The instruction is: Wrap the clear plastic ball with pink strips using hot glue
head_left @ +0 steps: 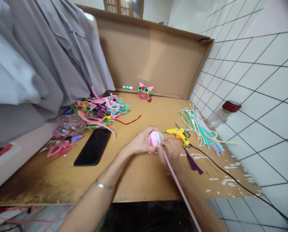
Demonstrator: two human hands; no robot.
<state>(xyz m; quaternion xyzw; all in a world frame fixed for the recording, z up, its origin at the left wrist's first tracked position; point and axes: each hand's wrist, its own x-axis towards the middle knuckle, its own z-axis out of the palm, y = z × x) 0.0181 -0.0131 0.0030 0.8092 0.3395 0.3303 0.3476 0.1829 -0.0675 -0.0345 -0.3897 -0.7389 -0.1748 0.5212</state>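
My left hand (142, 141) is closed around a small rounded craft piece (155, 138), partly covered with bands of pale pink strip and with brighter pink showing at its edge. At its right side, my right hand (169, 150) pinches a long pale pink pipe cleaner (176, 180). From those fingers the pipe cleaner trails down past the table's front edge. A yellow hot glue gun (179, 132) lies just beyond my right hand, its nozzle pointing left toward the piece. Below the gun is a purple tassel (193, 162).
Tangled pipe cleaners (102, 108) and a clear plastic bag (69, 125) lie at left, near a black phone (92, 147). Straight pipe cleaners (204, 129) and a red-lidded jar (222, 112) stand right. A decorated animal head (144, 91) and glue stick (128, 87) sit before the cardboard (153, 54). A black cord (231, 174) crosses the right side.
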